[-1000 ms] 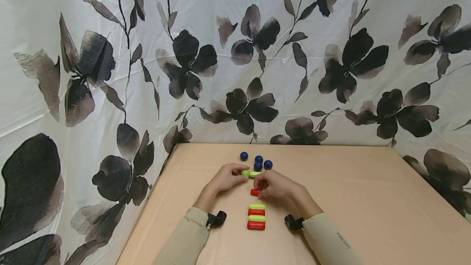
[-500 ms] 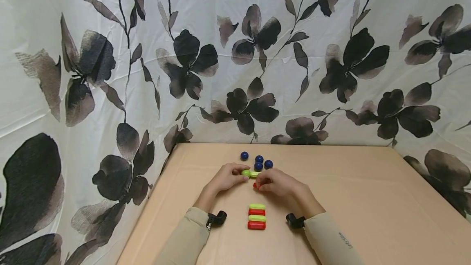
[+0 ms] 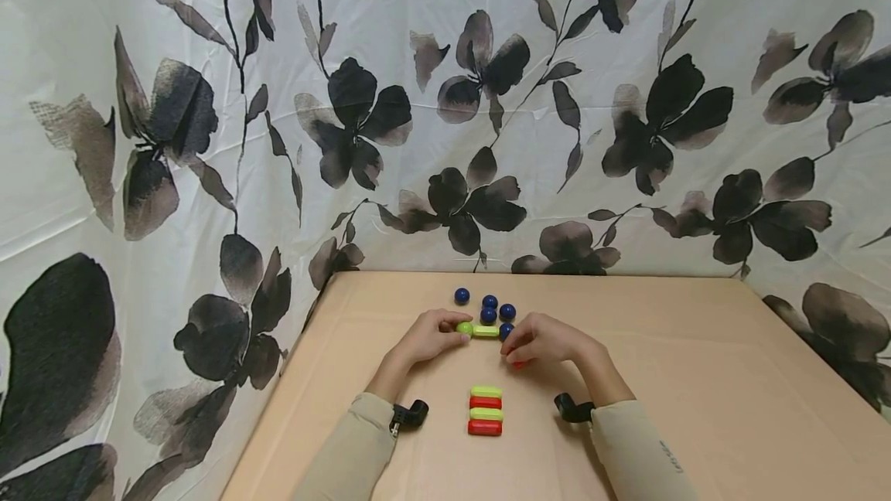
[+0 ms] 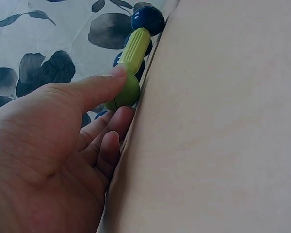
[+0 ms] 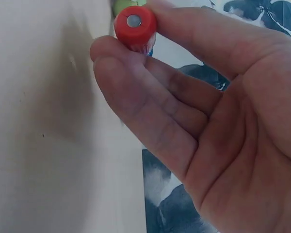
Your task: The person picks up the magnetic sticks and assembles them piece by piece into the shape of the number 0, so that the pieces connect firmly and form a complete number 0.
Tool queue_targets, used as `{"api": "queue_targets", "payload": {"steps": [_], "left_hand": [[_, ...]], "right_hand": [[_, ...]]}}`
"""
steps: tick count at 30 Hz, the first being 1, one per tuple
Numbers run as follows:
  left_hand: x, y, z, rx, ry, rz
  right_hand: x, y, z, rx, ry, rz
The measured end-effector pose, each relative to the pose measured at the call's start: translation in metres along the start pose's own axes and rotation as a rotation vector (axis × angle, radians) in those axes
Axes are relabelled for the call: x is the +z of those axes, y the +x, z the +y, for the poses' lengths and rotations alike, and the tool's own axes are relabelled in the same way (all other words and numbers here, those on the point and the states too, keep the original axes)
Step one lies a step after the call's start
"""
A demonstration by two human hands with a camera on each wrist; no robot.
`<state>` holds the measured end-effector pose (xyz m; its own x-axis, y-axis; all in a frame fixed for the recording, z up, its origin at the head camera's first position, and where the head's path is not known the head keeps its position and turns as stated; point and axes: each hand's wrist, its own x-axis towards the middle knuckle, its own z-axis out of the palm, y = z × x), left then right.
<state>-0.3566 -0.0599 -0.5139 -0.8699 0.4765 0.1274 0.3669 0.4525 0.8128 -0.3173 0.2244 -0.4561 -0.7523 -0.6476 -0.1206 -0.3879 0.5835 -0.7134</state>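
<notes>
My left hand (image 3: 428,337) pinches a green ball (image 4: 128,92) between thumb and fingers. A ribbed yellow-green magnetic rod (image 4: 136,48) extends from that ball, with a dark blue ball (image 4: 148,20) at its other end. In the head view my right hand (image 3: 553,340) is just right of this blue ball, its fingertips overlapping the ball's edge. It pinches a red magnetic rod (image 5: 136,29) whose silver end faces the right wrist camera. Most of the red rod is hidden by fingers in the head view.
Several loose blue balls (image 3: 489,301) lie behind the joined pieces. Nearer the front, red and yellow-green rods (image 3: 486,414) lie side by side in a stack-like row. Beyond the far edge of the tan table (image 3: 696,377) hangs a floral cloth (image 3: 543,153).
My right hand has moved away and then right with the red rod, uncovering the blue ball at the end of the yellow-green rod. The left hand stays on the green ball.
</notes>
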Motion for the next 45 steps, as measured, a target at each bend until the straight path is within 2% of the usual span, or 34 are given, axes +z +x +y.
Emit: {"api": "queue_targets", "payload": {"steps": [7,18,26,30,35,37,41,45], "left_hand": [[0.001,0.000,0.000,-0.003,0.005,0.000],[0.002,0.002,-0.001,0.003,0.013,0.000],[0.002,0.002,0.000,0.001,0.019,0.004],[0.002,0.002,0.001,-0.001,0.020,0.001],[0.002,0.002,0.001,-0.012,0.023,-0.002],[0.002,0.001,0.001,-0.014,0.021,-0.002],[0.001,0.001,0.001,-0.016,0.012,-0.001],[0.001,0.001,0.001,-0.017,0.002,-0.001]], "right_hand": [[-0.002,-0.003,0.006,0.037,0.071,-0.006],[0.001,0.001,0.010,0.103,0.084,0.023],[-0.003,0.000,0.011,0.093,0.062,0.042],[-0.007,-0.002,0.012,0.108,0.042,0.122],[-0.010,0.002,0.014,0.115,-0.045,0.346],[-0.010,0.006,0.015,0.115,-0.059,0.396],[-0.008,0.014,0.021,0.130,-0.031,0.378],[-0.003,0.020,0.029,0.158,0.067,0.328]]}}
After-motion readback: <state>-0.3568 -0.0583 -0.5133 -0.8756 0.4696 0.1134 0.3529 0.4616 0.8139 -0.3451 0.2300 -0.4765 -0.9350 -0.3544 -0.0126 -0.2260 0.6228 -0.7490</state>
